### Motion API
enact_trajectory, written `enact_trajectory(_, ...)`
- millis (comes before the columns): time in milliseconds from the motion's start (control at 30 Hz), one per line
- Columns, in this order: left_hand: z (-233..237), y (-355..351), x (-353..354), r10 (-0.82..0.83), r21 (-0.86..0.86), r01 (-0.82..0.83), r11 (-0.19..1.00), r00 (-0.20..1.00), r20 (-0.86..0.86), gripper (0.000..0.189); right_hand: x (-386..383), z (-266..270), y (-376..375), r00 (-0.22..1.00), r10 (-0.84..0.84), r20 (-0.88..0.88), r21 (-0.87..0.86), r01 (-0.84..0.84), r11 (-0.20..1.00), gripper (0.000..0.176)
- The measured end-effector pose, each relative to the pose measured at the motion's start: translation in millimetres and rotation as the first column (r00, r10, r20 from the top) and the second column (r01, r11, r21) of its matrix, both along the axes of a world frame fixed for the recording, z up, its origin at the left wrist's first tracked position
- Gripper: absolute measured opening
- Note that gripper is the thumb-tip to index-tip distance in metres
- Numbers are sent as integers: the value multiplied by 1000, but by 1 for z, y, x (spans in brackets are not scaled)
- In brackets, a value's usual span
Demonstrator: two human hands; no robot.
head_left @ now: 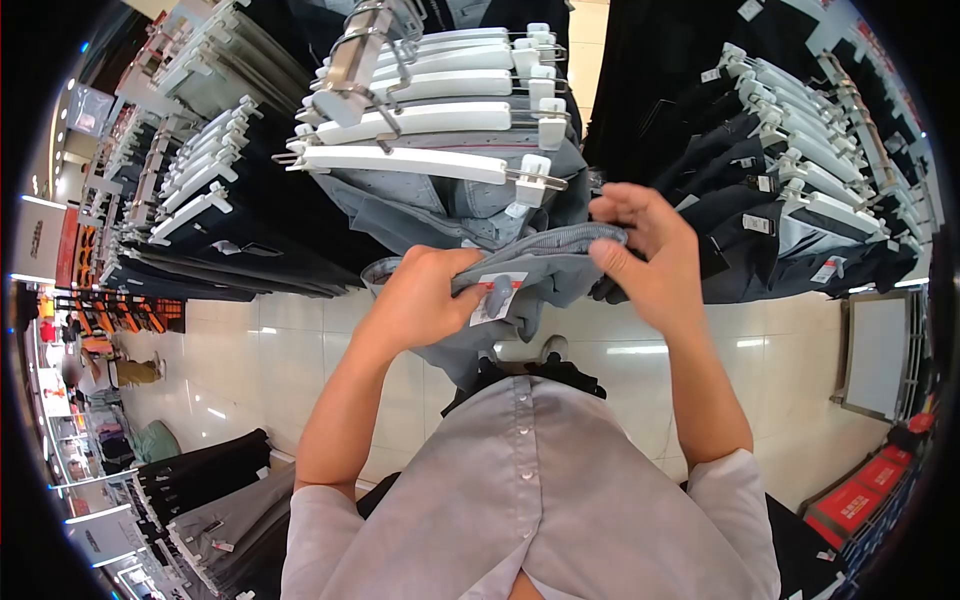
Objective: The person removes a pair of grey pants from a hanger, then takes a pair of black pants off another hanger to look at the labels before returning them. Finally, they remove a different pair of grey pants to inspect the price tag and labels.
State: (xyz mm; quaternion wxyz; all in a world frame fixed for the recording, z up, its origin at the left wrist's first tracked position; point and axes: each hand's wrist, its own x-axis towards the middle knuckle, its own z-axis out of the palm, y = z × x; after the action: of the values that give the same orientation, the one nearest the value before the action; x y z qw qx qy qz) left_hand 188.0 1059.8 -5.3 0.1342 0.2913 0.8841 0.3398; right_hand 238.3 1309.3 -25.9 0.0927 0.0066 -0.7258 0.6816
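Observation:
A pair of grey trousers [550, 275] hangs between my hands, its waistband toward me and a white and red paper tag [498, 298] on its front. My left hand [425, 295] is closed on the waistband at the left, thumb beside the tag. At the other end of the waistband, my right hand [650, 255] has its fingers apart, with the thumb right at the cloth's edge. Just beyond, more grey trousers [420, 205] hang from white clip hangers [410, 160] on a metal rail arm [355, 65].
Dark trousers on white hangers [825, 200] line the rack at the right. Others hang from hangers [205, 165] at the left. A tiled floor [260, 345] runs below. Behind on the left are folded grey trousers [240, 520], and a person [110, 372] farther off.

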Motion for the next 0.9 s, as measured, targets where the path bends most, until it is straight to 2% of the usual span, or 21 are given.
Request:
enact_trajectory(167, 0, -7, -9, -45, -37, 44, 998, 999, -19, 18, -32, 24, -11, 996, -5, -91, 249, 27, 968, 51)
enact_trajectory(300, -13, -17, -18, -114, -30, 112, 993, 989, -99, 18, -48, 39, -22, 993, 79, -85, 531, -21, 847, 51)
enact_trajectory(500, -10, -28, -33, -209, -67, 204, 977, 975, -82, 14, -59, 41, -28, 980, 196, 7, 634, -156, 757, 46)
enact_trajectory(800, -11, -31, -52, -312, -139, 301, 943, 948, -62, 13, -59, 58, -41, 966, 190, 178, 721, -259, 643, 29)
enact_trajectory(900, -13, -33, -56, -330, -129, 321, 938, 942, -57, 14, -61, 57, -42, 975, 167, 145, 730, -219, 647, 30)
